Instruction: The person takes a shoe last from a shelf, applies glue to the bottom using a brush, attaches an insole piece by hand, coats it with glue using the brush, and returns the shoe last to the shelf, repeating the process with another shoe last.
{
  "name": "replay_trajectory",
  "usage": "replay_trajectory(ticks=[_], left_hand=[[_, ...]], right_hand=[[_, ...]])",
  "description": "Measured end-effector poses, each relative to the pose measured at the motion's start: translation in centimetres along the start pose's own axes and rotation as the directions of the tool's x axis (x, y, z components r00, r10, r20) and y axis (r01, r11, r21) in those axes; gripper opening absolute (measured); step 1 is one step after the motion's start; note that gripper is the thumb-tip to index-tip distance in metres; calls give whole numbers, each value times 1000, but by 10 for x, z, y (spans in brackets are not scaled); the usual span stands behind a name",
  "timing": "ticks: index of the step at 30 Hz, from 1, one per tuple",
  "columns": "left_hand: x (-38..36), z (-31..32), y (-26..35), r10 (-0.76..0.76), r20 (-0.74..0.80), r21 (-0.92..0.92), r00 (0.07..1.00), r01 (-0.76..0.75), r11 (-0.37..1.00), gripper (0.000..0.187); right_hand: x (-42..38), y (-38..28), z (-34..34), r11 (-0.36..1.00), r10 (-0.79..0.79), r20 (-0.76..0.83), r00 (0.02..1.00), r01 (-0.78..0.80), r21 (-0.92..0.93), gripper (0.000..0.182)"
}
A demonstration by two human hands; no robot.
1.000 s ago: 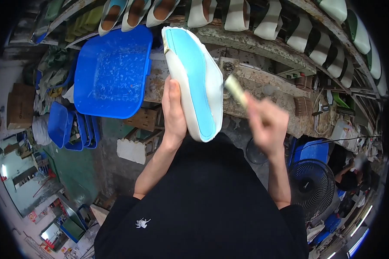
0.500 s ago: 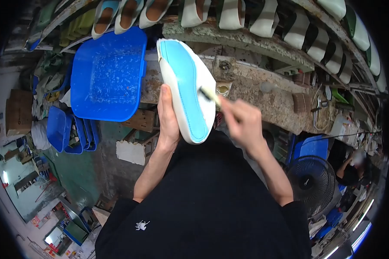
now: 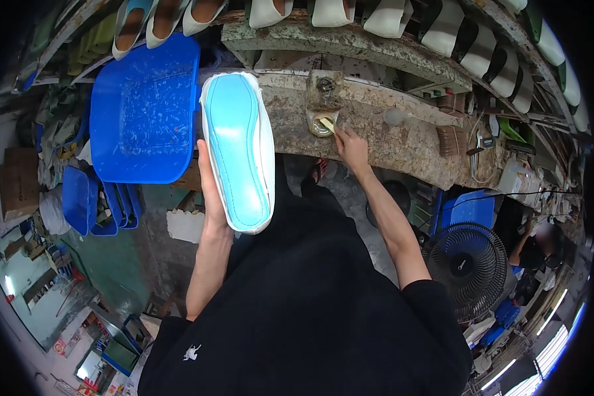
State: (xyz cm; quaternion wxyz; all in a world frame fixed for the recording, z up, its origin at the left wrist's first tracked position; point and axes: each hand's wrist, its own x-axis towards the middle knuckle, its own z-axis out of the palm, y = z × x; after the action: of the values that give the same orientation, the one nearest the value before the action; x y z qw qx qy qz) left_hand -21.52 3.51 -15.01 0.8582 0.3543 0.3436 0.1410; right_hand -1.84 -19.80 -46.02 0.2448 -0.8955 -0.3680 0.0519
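Observation:
My left hand [image 3: 212,198] is wrapped round a white shoe [image 3: 268,148], whose light blue underside faces up towards me. Most of the fingers on that hand are hidden behind the shoe. Out over the workbench, my right hand [image 3: 354,152] is closed on the pale handle of a small brush [image 3: 329,125]. The brush's far end dips into a small round pot [image 3: 317,130] at the bench's near edge, so its bristles are hidden. What the pot contains is hard to make out.
A large blue tub [image 3: 145,109] stands left of the shoe. The stained workbench [image 3: 389,148] stretches right, with a clamp-like tool [image 3: 475,155] on it. White shoes [image 3: 333,10] line the rack above. A black fan [image 3: 465,267] and another person [image 3: 541,244] are at right.
My right hand has carried the brush from beside the shoe's sole to the pot on the bench. The shoe in my left hand has shifted left and turned, showing its sole more squarely.

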Motion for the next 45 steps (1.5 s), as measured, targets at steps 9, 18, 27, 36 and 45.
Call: replay_trajectory(ticks=[9,18,27,36,45], left_hand=[[3,7,-2,-45,-42,66,998,47,997,76],[9,0,-7,-79,15,25,997,79,997,83],[16,-14,-21,-119,-90,-165,989,103,981,84],[6,-1,-17,-188,41,-88,981,191,978,85],[18,11,-27,-214,136,134,967,196,971,88]], right_hand=[[3,3,1,997,-74,108,991,73,19,25],[-6,9,15,785,222,371,902,-392,481,23],[-21,-1,3,-13,165,683,712,-691,723,26],[-106,127,-45,-272,582,649,490,-634,724,24],[-10,17,-239,17,331,388,860,-417,909,34]])
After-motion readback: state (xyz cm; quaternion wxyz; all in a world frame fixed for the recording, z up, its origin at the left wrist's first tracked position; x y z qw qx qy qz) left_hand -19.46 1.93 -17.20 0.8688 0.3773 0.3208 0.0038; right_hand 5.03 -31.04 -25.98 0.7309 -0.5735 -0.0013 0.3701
